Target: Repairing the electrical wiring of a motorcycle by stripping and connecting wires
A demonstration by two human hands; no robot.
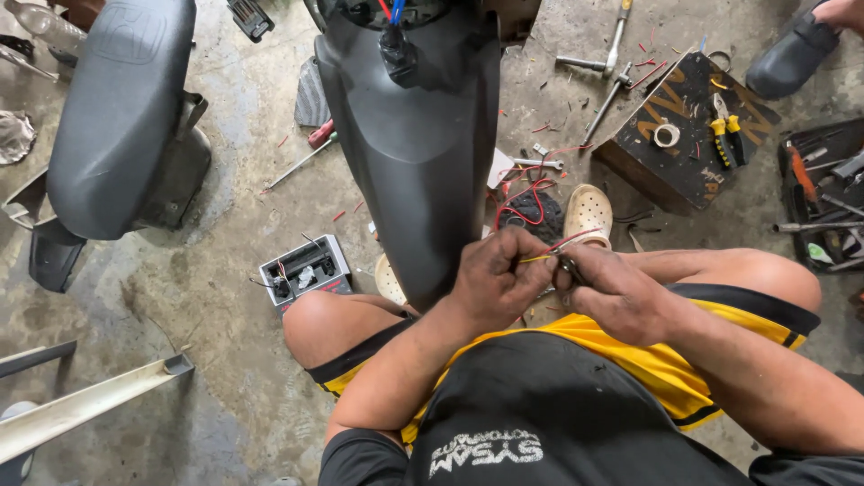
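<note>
My left hand (pixel 498 277) and my right hand (pixel 612 290) meet above my knees, close in front of a black scooter body panel (pixel 418 153). The left fingers pinch thin red and yellow wires (pixel 549 251) that run between the two hands. My right hand grips a small dark tool (pixel 569 267) at the end of those wires; its jaws are hidden by the fingers. A loop of red wire (pixel 526 200) lies on the floor past the hands.
A black seat (pixel 117 108) lies on the left. A small battery box (pixel 306 268) sits on the concrete. A dark board (pixel 688 126) carries yellow-handled pliers (pixel 723 135) and a tape roll (pixel 666 135). Screwdrivers, wrenches, a tool tray (pixel 823 193) and another person's black shoe (pixel 792 56) surround it.
</note>
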